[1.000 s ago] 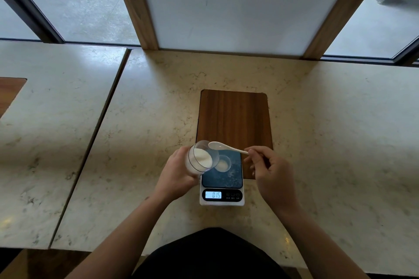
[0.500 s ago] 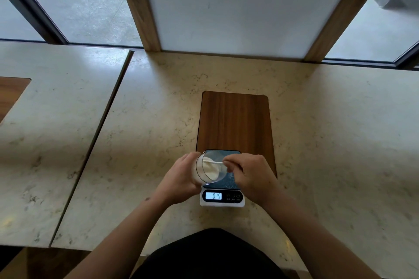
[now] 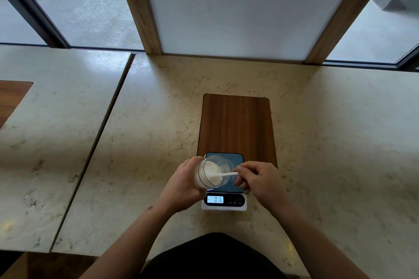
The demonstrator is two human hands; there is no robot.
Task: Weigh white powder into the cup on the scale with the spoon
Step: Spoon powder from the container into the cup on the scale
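Note:
My left hand (image 3: 184, 182) holds a clear cup of white powder (image 3: 209, 173), tilted on its side with its mouth facing right, above the left part of the scale (image 3: 224, 201). My right hand (image 3: 260, 180) pinches the handle of a white spoon (image 3: 227, 174), whose bowl sits inside the tilted cup in the powder. The scale is white with a dark blue platform, and its lit display reads about 016. The cup that stands on the scale is mostly hidden behind the held cup and my hands; only a faint clear rim (image 3: 223, 162) shows.
A dark wooden board (image 3: 237, 124) lies just behind the scale on the pale marble counter (image 3: 328, 142). A seam separates a second counter slab (image 3: 56, 131) on the left. A white panel with wooden posts and windows rise at the far edge.
The spoon has gone from hovering above the scale into the mouth of the tilted cup. My right hand moved left toward the cup. The display reading shifted slightly.

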